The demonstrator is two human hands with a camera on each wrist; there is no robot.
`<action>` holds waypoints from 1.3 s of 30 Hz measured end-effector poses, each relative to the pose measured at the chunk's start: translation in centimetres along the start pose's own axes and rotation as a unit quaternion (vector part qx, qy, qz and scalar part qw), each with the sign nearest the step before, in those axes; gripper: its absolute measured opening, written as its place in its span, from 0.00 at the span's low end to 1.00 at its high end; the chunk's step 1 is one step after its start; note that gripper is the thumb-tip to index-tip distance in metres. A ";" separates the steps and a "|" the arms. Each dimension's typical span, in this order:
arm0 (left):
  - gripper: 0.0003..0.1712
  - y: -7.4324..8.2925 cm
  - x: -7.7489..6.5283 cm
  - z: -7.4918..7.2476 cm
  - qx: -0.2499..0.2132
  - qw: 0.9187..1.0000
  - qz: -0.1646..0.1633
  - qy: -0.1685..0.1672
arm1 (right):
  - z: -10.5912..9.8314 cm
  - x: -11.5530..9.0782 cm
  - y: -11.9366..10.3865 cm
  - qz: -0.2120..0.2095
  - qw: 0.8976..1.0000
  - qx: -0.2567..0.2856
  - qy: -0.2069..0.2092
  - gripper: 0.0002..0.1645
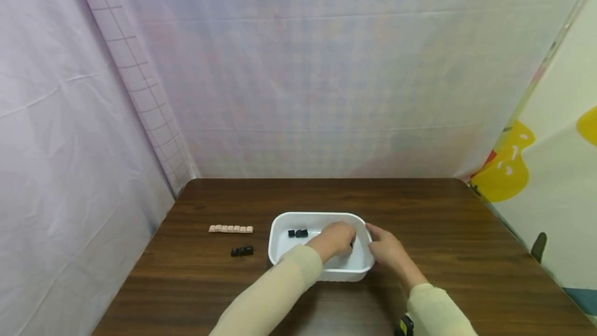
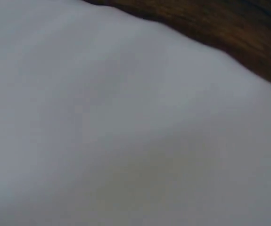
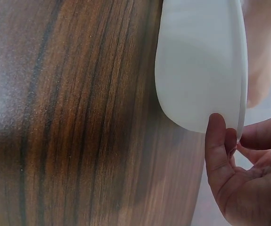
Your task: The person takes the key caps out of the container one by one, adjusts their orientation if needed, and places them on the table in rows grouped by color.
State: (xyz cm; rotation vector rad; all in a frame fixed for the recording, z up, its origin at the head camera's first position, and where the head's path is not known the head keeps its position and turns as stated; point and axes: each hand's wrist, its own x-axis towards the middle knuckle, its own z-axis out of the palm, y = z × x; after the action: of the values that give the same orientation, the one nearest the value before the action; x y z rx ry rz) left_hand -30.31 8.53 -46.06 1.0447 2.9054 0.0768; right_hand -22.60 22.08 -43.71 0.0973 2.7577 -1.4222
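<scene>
A white plastic tub stands on the table. My left hand reaches down into its right half, fingers curled at a small black keycap; the hand itself hides most of that grip. At the tub's right end, my right hand pinches the rim; the right wrist view shows thumb and fingers on either side of the tub's edge. Several black keycaps lie in a short row inside the tub at its left. Pale fabric or tub wall blurs across the left wrist view.
On the brown wooden table, left of the tub, lies a row of several cream keycaps. Nearer to me is a short row of black keycaps. Light curtains hang behind the table and at its left side.
</scene>
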 end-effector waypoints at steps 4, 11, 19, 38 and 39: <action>0.05 -0.2 -0.8 -0.7 0.002 1.000 0.008 -0.005 | 0.0 0.0 0.0 -0.002 1.000 0.001 -0.001 0.41; 0.09 -1.7 -2.2 -2.2 -0.028 0.999 0.042 0.021 | 0.0 0.0 0.0 0.007 1.000 0.003 -0.001 0.41; 0.12 -4.5 -4.2 -3.6 -0.132 0.987 0.038 0.083 | 0.1 0.1 0.1 0.017 1.000 0.007 0.000 0.40; 0.13 -14.3 -13.7 -4.4 -0.341 0.920 -0.114 0.157 | 0.3 0.1 0.1 0.030 0.998 0.054 -0.005 0.41; 0.13 -14.8 -14.2 -4.3 -0.342 0.917 -0.120 0.163 | 0.4 0.1 0.2 0.030 0.998 0.056 -0.005 0.42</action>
State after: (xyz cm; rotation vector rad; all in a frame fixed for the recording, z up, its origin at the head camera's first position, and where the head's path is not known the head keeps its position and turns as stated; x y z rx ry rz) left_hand -29.01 -12.06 -42.24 0.5829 2.8437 1.2548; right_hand -22.66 21.87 -44.05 0.1735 2.6425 -1.5570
